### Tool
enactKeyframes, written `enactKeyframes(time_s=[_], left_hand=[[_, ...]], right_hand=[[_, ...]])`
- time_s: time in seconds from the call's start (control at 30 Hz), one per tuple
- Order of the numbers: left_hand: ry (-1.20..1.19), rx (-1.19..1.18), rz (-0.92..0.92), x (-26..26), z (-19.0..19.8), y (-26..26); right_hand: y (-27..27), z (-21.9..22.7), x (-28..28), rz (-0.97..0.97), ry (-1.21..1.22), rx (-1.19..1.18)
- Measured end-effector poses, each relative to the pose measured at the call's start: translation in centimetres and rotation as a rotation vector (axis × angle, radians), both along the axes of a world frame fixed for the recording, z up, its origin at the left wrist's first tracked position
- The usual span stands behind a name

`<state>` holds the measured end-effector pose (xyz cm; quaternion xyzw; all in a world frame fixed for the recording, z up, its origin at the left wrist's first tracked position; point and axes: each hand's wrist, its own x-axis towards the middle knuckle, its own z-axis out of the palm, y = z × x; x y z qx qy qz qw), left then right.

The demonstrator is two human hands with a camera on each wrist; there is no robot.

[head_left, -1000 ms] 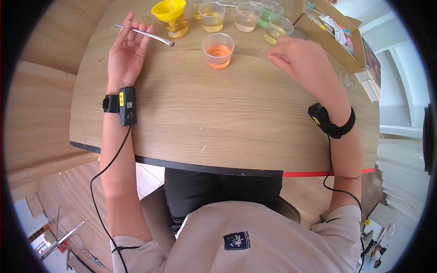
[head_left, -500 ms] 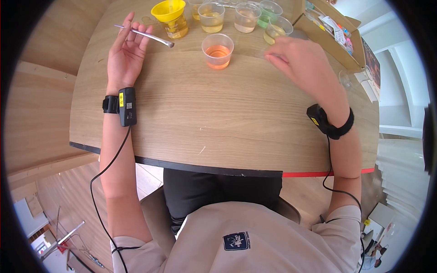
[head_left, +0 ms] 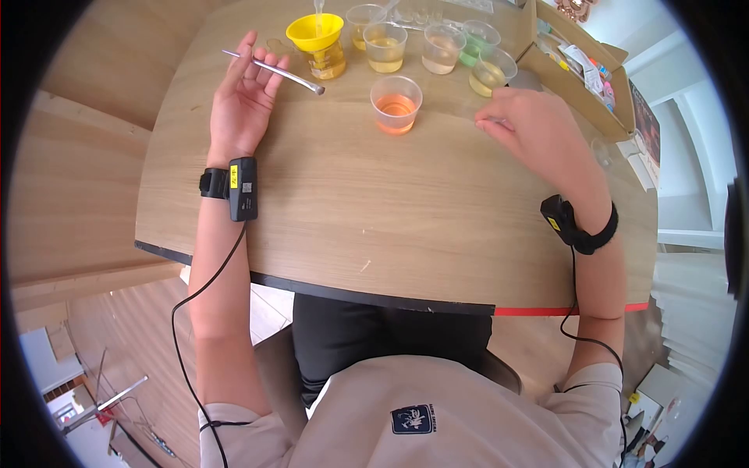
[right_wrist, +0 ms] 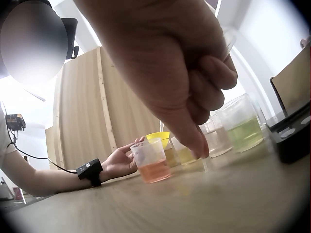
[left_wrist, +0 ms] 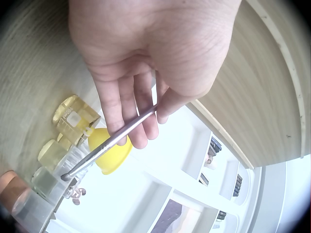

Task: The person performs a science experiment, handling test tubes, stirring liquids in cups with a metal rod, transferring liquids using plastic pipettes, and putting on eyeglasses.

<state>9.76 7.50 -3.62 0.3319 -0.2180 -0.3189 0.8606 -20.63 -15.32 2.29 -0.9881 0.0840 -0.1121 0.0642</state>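
Note:
My left hand [head_left: 243,109] is palm up at the left of the table. Between its thumb and fingers it pinches a slim silvery stick [left_wrist: 114,139] with a wider, darker end, which points toward the cups. My right hand [head_left: 542,136] is lowered over the table at the right, beside a cup of pale yellow liquid [head_left: 491,76]. Its curled fingers grip a thin clear tube [right_wrist: 205,166], mostly hidden by the hand; a narrow tip shows below the fingertips. Between the hands stands a clear plastic cup of orange liquid [head_left: 395,109].
A yellow funnel [head_left: 314,34] sits on a beaker of amber liquid [head_left: 328,65] beyond the left hand. Several clear cups line the back, one with green liquid [head_left: 477,48]. A cardboard box [head_left: 573,92] of tubes and small items stands at the back right.
In the head view the whole scene has shifted right and slightly down. Both hands keep their places by the cups, and their holds look the same.

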Motion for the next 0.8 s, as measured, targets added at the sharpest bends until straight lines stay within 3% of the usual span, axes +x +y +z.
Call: enactKeyframes(time_s=[0.17,0.33,0.5,0.67,0.73,0.8], left_hand=[[0.011,0.008,0.002,0.1,-0.1,0.0],[0.015,-0.008,-0.008,0.3,-0.1,0.1],[0.038,-0.044,-0.026,0.4,-0.3,0.1],[0.019,-0.056,-0.019,1.1,-1.2,-0.5],[0.019,-0.064,-0.030,1.1,-1.3,-0.5],[0.007,-0.061,-0.048,1.0,-1.3,-0.5]], right_hand=[[0.2,-0.5,0.5,-0.046,-0.037,-0.106],[1.1,1.2,-0.3,-0.054,0.019,0.060],[1.5,3.2,-3.7,-0.071,0.041,0.046],[6.1,3.6,-9.0,-0.033,0.068,-0.010],[8.9,3.8,-9.1,0.063,0.149,0.186],[10.8,2.8,-8.2,0.154,0.212,0.149]])
